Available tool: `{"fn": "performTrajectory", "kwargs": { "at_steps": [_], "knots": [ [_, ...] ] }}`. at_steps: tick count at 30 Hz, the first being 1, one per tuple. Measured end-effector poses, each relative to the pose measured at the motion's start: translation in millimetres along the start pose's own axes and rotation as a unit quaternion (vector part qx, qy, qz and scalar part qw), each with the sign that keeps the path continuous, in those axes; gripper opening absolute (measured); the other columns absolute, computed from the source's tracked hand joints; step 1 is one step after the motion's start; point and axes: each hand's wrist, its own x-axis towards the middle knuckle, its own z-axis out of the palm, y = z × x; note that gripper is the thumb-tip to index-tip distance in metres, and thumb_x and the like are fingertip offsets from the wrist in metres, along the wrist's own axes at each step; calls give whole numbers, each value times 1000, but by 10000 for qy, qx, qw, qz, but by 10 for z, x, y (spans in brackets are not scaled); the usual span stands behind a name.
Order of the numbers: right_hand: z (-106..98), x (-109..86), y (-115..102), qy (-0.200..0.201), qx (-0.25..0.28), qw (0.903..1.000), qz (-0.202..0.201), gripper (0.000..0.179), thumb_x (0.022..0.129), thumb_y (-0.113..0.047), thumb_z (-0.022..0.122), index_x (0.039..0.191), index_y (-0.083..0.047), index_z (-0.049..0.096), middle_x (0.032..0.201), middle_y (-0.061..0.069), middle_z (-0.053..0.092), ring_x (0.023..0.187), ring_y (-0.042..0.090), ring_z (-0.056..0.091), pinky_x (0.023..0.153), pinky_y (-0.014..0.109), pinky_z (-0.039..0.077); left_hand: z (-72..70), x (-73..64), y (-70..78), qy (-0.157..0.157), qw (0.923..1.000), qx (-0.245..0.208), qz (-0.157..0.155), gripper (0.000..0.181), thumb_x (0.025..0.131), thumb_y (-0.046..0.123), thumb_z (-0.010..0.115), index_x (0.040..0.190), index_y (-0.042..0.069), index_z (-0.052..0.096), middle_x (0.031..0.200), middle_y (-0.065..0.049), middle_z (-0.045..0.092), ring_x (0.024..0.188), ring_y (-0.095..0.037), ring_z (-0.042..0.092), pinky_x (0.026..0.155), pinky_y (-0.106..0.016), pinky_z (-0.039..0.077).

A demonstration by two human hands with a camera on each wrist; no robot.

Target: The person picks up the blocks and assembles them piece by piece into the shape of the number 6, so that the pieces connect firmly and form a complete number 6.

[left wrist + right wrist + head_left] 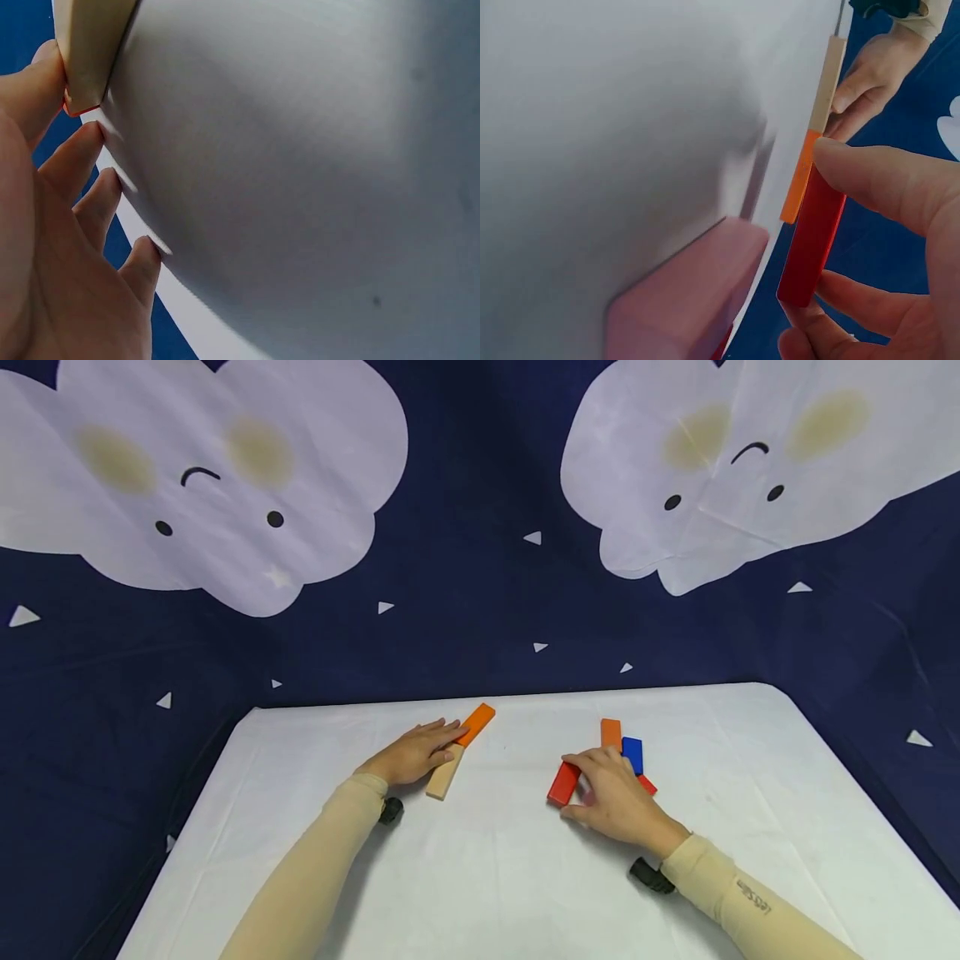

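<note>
My left hand [420, 753] lies beside two blocks set end to end. Its fingers are stretched out, touching an orange block [478, 722], and the thumb rests on a plain wooden block [444, 774]. Between thumb and fingertips my right hand [618, 797] pinches a red block [562, 783], also seen lengthwise in the right wrist view. Under the right palm a pink block [697, 285] sits on the table, mostly hidden from the head view. In the left wrist view the wooden block [90, 45] shows near the thumb.
Past the right hand are a second orange block [611, 732], a blue block [632, 753] and another red piece [648, 785], partly covered. A white cloth covers the table [495, 877]. Behind its far edge hangs a dark blue curtain [465, 635] with clouds.
</note>
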Motion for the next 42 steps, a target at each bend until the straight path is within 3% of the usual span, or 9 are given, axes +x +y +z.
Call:
{"fn": "performTrajectory", "kwargs": {
  "at_steps": [7, 26, 42],
  "knots": [
    [35, 6, -99, -19, 113, 9999, -26, 69, 72, -27, 91, 130, -3, 64, 117, 7, 65, 115, 28, 52, 99, 51, 42, 10, 11, 0, -23, 10000, 13, 10, 54, 108, 30, 48, 158, 16, 35, 163, -6, 30, 152, -30, 22, 122, -54, 14],
    [154, 150, -415, -348, 367, 9987, -68, 71, 73, -28, 89, 136, -8, 61, 124, 5, 63, 121, 26, 50, 103, 47, 44, 16, 9, -19, 12, 10000, 33, -60, 54, 108, 31, 48, 158, 18, 34, 163, -5, 29, 152, -29, 21, 122, -54, 14],
    [284, 291, -678, -451, 574, 9957, -568, 70, 75, -28, 88, 134, -4, 61, 125, 6, 62, 122, 26, 49, 106, 47, 41, 25, 16, -5, 47, 9999, 91, -76, 54, 107, 31, 48, 158, 19, 34, 163, -6, 30, 152, -29, 22, 122, -54, 15]
  ]
}}
